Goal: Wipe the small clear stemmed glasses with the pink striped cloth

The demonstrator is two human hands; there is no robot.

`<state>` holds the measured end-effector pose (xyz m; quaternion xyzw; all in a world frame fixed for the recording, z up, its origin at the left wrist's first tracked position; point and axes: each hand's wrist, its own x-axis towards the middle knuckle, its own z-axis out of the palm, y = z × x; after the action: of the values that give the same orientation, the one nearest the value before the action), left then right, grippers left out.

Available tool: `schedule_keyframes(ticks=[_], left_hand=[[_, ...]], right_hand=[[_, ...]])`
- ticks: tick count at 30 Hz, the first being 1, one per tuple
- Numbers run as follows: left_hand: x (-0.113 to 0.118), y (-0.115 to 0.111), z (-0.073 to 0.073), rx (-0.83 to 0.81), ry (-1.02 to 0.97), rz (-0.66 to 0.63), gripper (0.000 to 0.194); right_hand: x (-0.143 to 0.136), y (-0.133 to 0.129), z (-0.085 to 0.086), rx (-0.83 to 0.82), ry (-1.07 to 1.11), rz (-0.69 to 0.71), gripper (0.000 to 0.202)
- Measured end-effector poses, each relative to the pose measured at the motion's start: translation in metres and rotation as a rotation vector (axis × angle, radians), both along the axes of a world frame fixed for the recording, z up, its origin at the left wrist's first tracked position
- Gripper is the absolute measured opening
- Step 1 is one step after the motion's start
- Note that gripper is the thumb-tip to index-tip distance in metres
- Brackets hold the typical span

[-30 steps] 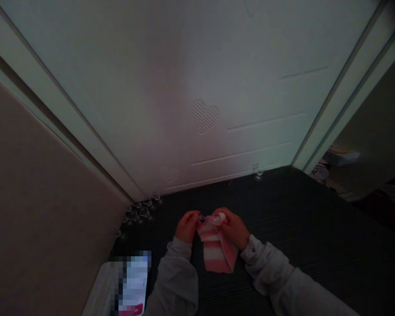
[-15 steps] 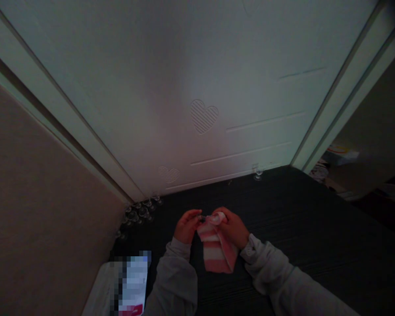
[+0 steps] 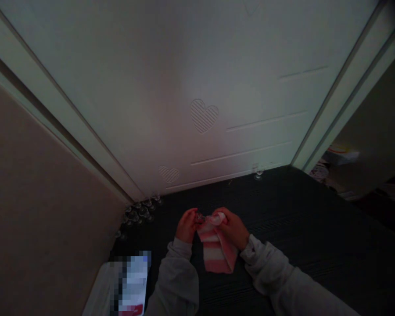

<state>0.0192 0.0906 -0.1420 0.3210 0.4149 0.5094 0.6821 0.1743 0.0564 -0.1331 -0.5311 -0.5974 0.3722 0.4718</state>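
Note:
A small clear glass [image 3: 200, 217] lies sideways between my hands, its base end toward the left. My left hand [image 3: 186, 226] has its fingers closed on that end. My right hand [image 3: 232, 226] is wrapped round a pink and white striped cloth [image 3: 217, 254], whose upper part covers the right end of the glass. The rest of the cloth hangs down below my right hand over the dark surface.
Several small stemmed glasses [image 3: 140, 213] stand in the left corner of the dark table [image 3: 283, 219]. One more glass [image 3: 258, 172] is by the white panel at the back. A lit phone [image 3: 134, 281] is at lower left.
My left hand's fingers have shifted slightly on the glass, and more of its left end shows. My right hand and the cloth have hardly moved.

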Motion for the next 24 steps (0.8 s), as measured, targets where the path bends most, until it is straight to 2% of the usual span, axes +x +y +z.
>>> schedule_keyframes(ticks=[5,12,24], left_hand=[[0.0008,0.0,-0.0036,0.006,0.055,-0.055,0.044],[-0.0011,-0.0011,-0.0002,-0.002,0.023,-0.069,0.043],[-0.0026,-0.0019,0.0012,0.021,-0.092,-0.087,0.024]], right_hand=[[-0.0001,-0.0009,0.0047,-0.009,0.036,0.027,0.013],[0.0015,0.0017,-0.0019,-0.02,0.031,0.017,0.011],[0.0016,0.0026,-0.0048,-0.017,0.086,0.055,0.012]])
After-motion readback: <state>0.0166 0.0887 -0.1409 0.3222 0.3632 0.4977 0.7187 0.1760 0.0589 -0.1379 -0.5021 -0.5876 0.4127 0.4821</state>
